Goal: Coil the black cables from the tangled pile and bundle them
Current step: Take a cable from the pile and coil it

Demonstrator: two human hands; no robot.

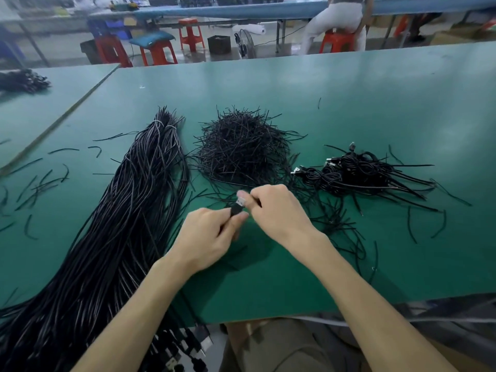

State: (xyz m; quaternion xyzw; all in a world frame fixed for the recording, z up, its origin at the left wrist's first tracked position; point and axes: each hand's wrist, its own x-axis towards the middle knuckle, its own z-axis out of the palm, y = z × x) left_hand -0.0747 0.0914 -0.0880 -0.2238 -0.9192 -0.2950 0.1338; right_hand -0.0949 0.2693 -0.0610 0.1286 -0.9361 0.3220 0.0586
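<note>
Green matte table (349, 98); hands (243, 210) pinch, seemingly, boxy plug (237, 208).

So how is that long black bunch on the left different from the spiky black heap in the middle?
The long cable bunch holds long cables lying side by side, running off the table's near edge; the heap of short ties is short bits pointing every way. The cable bunch is bound near its far end; the heap of short ties is loose. The cables look thicker than the ties. Both are black and rest on the table.

Black cables (128, 210), green table (349, 103)
</note>
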